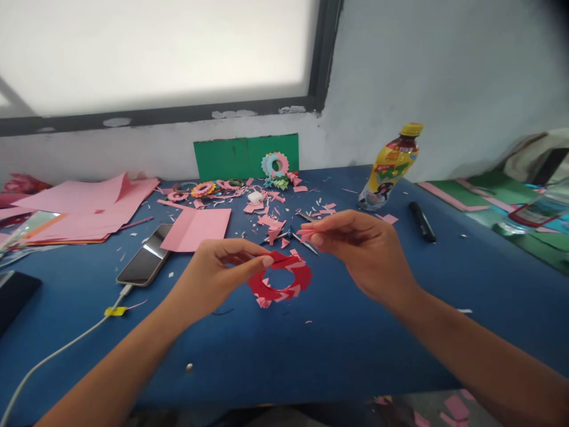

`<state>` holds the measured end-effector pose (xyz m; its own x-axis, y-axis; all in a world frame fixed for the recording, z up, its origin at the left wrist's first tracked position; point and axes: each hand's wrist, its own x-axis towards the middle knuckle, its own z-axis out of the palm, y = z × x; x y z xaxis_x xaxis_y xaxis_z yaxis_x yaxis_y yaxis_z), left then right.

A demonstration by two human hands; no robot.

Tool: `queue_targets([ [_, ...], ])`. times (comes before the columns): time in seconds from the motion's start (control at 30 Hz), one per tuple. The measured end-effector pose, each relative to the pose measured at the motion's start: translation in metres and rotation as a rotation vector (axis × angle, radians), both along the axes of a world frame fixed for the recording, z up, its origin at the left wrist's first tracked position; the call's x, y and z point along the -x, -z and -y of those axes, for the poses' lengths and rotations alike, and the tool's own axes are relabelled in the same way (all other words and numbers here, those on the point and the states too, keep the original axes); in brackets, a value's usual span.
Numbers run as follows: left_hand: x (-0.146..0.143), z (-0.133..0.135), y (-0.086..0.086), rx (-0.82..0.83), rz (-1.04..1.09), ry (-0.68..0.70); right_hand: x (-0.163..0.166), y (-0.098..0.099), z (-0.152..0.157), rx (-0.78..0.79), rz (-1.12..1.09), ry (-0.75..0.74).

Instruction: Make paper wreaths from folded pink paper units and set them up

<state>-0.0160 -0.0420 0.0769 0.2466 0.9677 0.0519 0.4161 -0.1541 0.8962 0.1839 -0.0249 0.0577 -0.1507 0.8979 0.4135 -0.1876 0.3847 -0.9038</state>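
Note:
A red and pink folded paper ring [304, 277] with a jagged edge hangs over the blue table, its upper left pinched between the thumb and fingers of my left hand [222, 270]. To the right and slightly higher, my right hand [371, 249] pinches a small folded piece of pink paper [306, 232], apart from the ring. Just beyond the hands lie scissors [311, 245], partly hidden by paper scraps [272, 224]. A pink paper sheet with a crease [200, 230] lies behind my left hand.
A phone [146, 261] on a white cable and stacked pink sheets [84, 204] lie left. Finished paper rings [203, 189] sit at the back near a green board [240, 157]. A drink bottle [391, 169], a black marker [422, 222] and a clear bottle [537, 207] are right.

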Motion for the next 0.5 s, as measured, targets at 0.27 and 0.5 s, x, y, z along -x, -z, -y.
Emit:
queue_targets([
  [0.27,-0.004,-0.003,0.017,0.087,0.107,0.062,0.010,0.005,-0.001,-0.027,0.114,0.043],
  [0.5,-0.003,-0.001,0.020,0.068,0.076,0.047,0.010,0.012,-0.005,0.013,0.169,0.030],
])
